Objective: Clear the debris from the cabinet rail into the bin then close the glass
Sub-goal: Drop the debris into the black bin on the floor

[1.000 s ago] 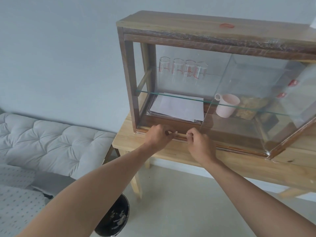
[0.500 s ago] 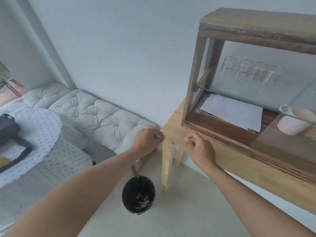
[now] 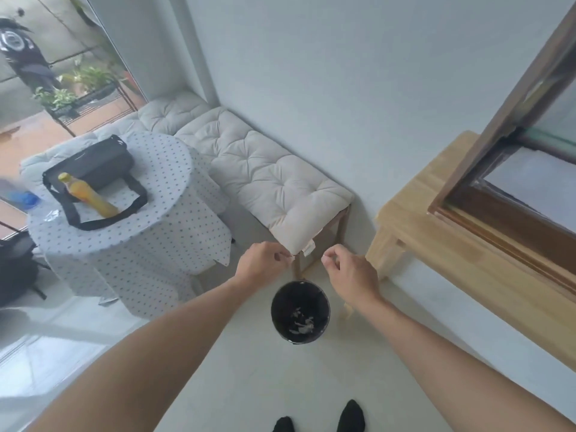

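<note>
Both my hands hover over the black bin (image 3: 273, 319), which stands on the floor with pale scraps at its bottom. My left hand (image 3: 260, 265) pinches a small pale bit of debris (image 3: 292, 256) between thumb and fingertips, just above the bin's far rim. My right hand (image 3: 352, 277) is beside it, to the right, fingers curled and pinched together; no piece shows in them. The wooden cabinet (image 3: 498, 120) is at the right edge, its bottom rail (image 3: 486, 227) running along the front, away from both hands. White paper lies inside it.
The cabinet rests on a light wooden table (image 3: 436, 244). A cushioned bench (image 3: 265, 176) stands along the wall behind the bin. A round table with a dotted cloth (image 3: 131, 244), a black bag and a yellow bottle is to the left. My feet are below.
Both hands left the cabinet rail and swung left and down to above the bin. My view turned from the cabinet toward the floor.
</note>
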{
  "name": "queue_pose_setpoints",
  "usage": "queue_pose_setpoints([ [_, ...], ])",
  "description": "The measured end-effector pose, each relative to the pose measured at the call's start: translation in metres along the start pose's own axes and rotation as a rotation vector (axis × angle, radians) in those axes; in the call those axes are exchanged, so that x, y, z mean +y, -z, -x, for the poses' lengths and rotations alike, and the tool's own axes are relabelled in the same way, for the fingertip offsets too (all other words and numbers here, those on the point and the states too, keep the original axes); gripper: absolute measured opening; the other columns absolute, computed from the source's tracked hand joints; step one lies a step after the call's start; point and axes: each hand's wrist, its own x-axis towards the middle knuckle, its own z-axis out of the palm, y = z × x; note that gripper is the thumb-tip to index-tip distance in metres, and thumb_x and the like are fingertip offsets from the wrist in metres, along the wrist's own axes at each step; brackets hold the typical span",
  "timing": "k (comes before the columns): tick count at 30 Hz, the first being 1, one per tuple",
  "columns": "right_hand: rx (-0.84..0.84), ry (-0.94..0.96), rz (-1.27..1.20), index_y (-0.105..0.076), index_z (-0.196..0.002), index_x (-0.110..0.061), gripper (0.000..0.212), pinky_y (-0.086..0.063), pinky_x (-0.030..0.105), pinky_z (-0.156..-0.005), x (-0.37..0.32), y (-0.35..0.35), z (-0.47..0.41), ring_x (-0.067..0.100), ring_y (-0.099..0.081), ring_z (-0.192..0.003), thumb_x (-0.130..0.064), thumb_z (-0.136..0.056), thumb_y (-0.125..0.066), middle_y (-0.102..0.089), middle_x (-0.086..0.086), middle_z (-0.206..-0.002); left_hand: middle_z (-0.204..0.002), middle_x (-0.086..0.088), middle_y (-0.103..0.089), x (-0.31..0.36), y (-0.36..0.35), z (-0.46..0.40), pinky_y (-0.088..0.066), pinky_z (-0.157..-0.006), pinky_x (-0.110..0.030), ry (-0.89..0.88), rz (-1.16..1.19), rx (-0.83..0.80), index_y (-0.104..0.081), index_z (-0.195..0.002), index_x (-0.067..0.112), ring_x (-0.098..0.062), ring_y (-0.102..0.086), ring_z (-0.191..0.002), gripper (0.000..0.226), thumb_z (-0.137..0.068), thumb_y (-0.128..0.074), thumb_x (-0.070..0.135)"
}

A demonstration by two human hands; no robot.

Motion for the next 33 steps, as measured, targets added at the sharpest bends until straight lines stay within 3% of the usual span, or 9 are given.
queue_pose_setpoints([
  [5,-0.092,0.0,0.025,-0.066,-0.102,-0.03,0.019,-0.039,0.033,-0.064,0.006,-0.038,-0.01,0.028,-0.071,-0.085,-0.042,-0.104,-0.051,-0.078,-0.005,-0.087,-0.078,0.015,-0.072,-0.029,-0.028,-0.004,-0.059,-0.079,-0.034,0.06,-0.03,-0.031,-0.083,-0.101,0.038,-0.019,-0.071,-0.086,0.018,-0.096,-0.066,0.034],
  [10,-0.158,-0.015,0.04,-0.065,-0.102,-0.03,0.022,-0.04,0.034,-0.065,0.01,-0.055,-0.022,0.029,-0.069,-0.085,-0.046,-0.104,-0.051,-0.066,-0.008,-0.075,-0.084,0.013,-0.073,-0.035,-0.04,-0.015,-0.058,-0.08,-0.034,0.095,-0.018,-0.05,-0.08,-0.101,0.039,-0.02,-0.071,-0.088,0.014,-0.094,-0.069,0.039],
  [14,-0.195,-0.034,0.038,-0.066,-0.12,-0.029,0.031,-0.043,0.034,-0.071,0.016,-0.062,-0.031,0.028,-0.069,-0.095,-0.051,-0.103,-0.053,-0.071,-0.004,-0.088,-0.089,0.011,-0.075,-0.036,-0.041,-0.025,-0.056,-0.078,-0.033,0.106,-0.02,-0.057,-0.078,-0.11,0.038,-0.019,-0.072,-0.089,0.02,-0.091,-0.071,0.037],
  [23,-0.148,-0.092,0.047,-0.064,-0.13,-0.029,0.039,-0.055,0.039,-0.08,0.029,-0.05,-0.027,0.031,-0.071,-0.099,-0.053,-0.102,-0.053,-0.077,0.001,-0.094,-0.094,0.007,-0.077,-0.035,-0.035,-0.027,-0.057,-0.084,-0.036,0.102,-0.043,-0.059,-0.077,-0.117,0.035,-0.021,-0.072,-0.093,0.024,-0.094,-0.069,0.037],
  [33,-0.016,-0.111,0.038,-0.063,-0.136,-0.027,0.042,-0.055,0.041,-0.085,0.015,0.012,0.001,0.032,-0.07,-0.105,-0.052,-0.103,-0.053,-0.078,0.004,-0.103,-0.092,0.015,-0.072,0.004,0.001,-0.015,-0.057,-0.081,-0.035,-0.018,-0.064,-0.016,-0.075,-0.122,0.036,-0.017,-0.07,-0.092,0.028,-0.095,-0.071,0.04],
])
